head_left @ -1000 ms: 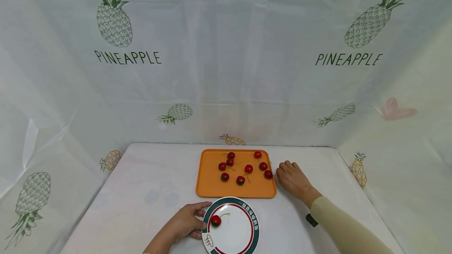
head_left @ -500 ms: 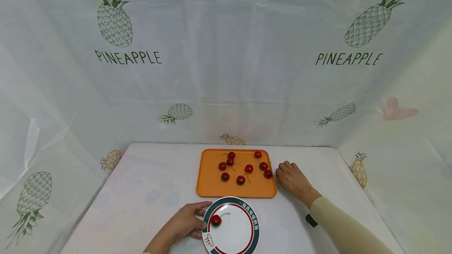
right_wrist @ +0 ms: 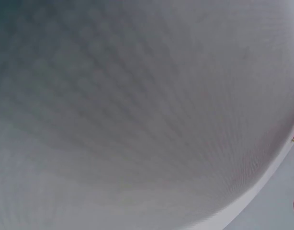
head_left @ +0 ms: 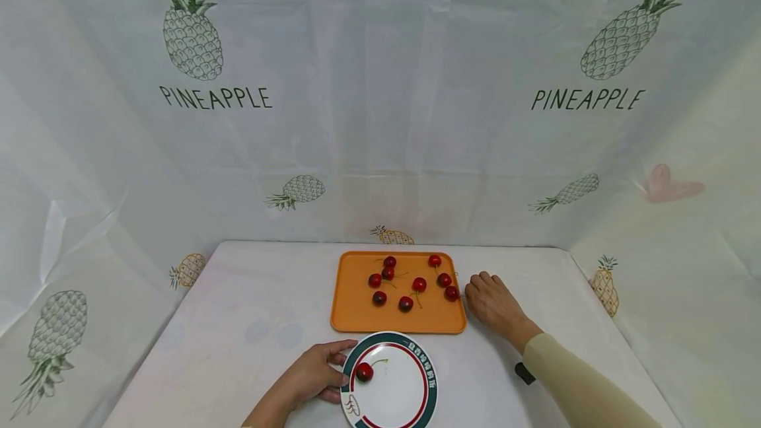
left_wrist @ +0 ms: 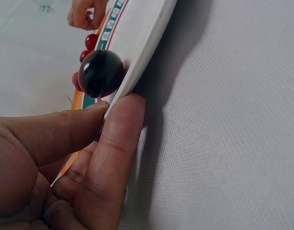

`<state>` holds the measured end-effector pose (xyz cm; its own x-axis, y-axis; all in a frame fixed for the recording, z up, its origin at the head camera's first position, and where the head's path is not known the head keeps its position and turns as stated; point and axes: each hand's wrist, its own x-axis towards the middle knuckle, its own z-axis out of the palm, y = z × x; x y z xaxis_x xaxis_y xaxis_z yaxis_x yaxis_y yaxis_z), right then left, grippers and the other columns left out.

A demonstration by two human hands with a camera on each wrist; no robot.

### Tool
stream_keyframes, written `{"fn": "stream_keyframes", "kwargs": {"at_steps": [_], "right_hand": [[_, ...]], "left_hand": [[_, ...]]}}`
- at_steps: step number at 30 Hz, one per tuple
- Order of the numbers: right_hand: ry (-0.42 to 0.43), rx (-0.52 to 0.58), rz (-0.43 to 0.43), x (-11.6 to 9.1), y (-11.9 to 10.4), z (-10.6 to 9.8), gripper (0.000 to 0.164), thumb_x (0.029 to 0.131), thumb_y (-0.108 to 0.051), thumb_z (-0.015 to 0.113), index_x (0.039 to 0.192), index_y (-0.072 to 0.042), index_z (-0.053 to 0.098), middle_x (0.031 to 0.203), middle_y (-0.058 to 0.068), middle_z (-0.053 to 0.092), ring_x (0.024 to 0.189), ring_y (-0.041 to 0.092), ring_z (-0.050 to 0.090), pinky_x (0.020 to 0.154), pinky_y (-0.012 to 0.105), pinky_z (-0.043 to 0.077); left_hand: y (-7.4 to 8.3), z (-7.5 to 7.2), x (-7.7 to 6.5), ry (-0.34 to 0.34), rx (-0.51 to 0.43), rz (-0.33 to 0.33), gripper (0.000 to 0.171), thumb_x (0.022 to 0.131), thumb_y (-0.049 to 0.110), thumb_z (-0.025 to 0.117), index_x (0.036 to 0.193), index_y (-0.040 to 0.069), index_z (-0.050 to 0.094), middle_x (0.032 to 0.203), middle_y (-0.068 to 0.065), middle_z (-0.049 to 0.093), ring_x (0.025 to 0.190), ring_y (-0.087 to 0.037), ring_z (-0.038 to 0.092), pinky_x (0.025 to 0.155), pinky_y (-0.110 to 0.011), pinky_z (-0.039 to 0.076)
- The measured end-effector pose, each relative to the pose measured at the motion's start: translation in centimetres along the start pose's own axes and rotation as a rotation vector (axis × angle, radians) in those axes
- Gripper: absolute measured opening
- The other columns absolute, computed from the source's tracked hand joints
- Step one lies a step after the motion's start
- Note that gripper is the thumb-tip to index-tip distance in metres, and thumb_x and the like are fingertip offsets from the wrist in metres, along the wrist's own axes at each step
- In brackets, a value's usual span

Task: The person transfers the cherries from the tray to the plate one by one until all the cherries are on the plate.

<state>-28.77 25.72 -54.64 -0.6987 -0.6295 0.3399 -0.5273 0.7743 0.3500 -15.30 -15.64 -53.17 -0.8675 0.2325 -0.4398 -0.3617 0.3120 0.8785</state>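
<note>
Your left hand [head_left: 315, 370] pinches the plate [head_left: 398, 392] bearing one cherry [head_left: 364, 372], seemingly steadying it; only the left wrist view shows the finger [left_wrist: 116, 153] underneath. Beyond, your right hand [head_left: 495, 304] curls beside the rightmost cherry [head_left: 451, 293] on the tray [head_left: 353, 317]; picking it likely calls for gentleness. I can't tell whether you pinch its stem [head_left: 462, 296].

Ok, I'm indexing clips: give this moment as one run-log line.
left hand: pinches green-rimmed plate | plate: one stemmed cherry | right hand: by right edge of orange tray, grip unclear | tray: nine cherries
</note>
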Motion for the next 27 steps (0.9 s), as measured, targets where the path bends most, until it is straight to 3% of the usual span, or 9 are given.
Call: {"fn": "stream_keyframes", "kwargs": {"at_steps": [10,18,27], "right_hand": [[0.076,0.021,-0.020,-0.2,0.1,0.2,0.022,0.089,-0.017,0.080,0.093,-0.005,0.062,0.087,0.006,0.052,0.086,0.027,0.047,0.070,0.033,0.041],[0.040,0.058,0.010,0.1,-0.6,-0.8,0.022,0.091,-0.018,0.082,0.094,-0.006,0.064,0.091,0.006,0.054,0.089,0.027,0.047,0.074,0.034,0.044],[0.108,0.092,-0.022,0.6,-2.5,-2.6,0.028,0.084,-0.019,0.089,0.095,-0.008,0.066,0.093,0.004,0.056,0.089,0.025,0.049,0.076,0.034,0.046]], "left_hand": [[0.1,0.1,0.1,0.003,-0.001,-0.009,0.070,0.084,-0.011,0.077,0.149,0.009,0.060,0.106,-0.010,0.064,0.071,-0.020,0.071,0.063,-0.036,0.067],[0.2,0.0,0.1,0.009,0.006,-0.013,0.070,0.084,-0.010,0.077,0.149,0.009,0.060,0.106,-0.011,0.064,0.071,-0.020,0.070,0.063,-0.036,0.067],[0.0,0.0,0.2,0.011,0.009,-0.021,0.070,0.084,-0.009,0.078,0.149,0.010,0.060,0.106,-0.010,0.064,0.070,-0.020,0.070,0.063,-0.035,0.067]]}}
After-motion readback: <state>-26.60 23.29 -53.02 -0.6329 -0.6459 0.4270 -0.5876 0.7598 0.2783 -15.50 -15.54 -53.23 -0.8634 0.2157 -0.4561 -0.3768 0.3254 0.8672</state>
